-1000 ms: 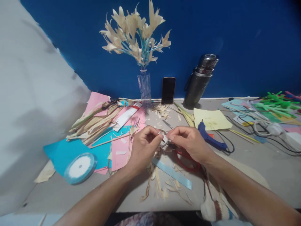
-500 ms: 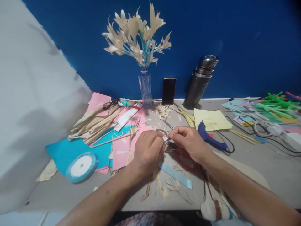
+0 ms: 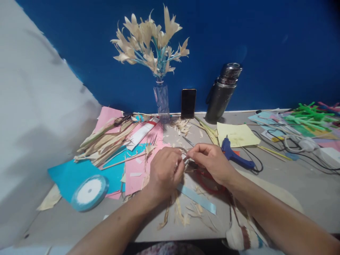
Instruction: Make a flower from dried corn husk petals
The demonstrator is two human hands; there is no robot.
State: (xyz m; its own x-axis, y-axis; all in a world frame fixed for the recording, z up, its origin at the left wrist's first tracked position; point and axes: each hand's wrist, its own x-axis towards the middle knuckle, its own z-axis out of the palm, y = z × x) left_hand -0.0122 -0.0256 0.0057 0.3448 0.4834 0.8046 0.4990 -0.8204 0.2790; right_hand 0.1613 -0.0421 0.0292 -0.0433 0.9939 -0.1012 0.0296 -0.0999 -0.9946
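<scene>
My left hand (image 3: 166, 170) and my right hand (image 3: 209, 161) meet just above the middle of the desk. The left hand is curled, knuckles up, around a small pale tape-like roll (image 3: 182, 148) of which only the top arc shows. The right hand's thumb and forefinger are pinched together right against it, at the left fingertips. Under the hands lie a light blue ribbon strip (image 3: 198, 198), red-handled scissors (image 3: 207, 184) and dry leaf scraps (image 3: 180, 212).
A blue ribbon spool (image 3: 89, 191) lies on the left by pink paper (image 3: 136, 170), turquoise paper and dried leaves (image 3: 106, 140). A blue glue gun (image 3: 235, 154) and yellow sheet (image 3: 237, 134) lie on the right. A vase of leaf flowers (image 3: 161, 101), a phone (image 3: 188, 102) and a steel flask (image 3: 221, 95) stand at the blue wall. Cables (image 3: 300, 143) lie far right.
Both hands have come down nearer the desk, and the left hand has rolled over knuckles up, so it hides most of the small roll that showed between the fingertips.
</scene>
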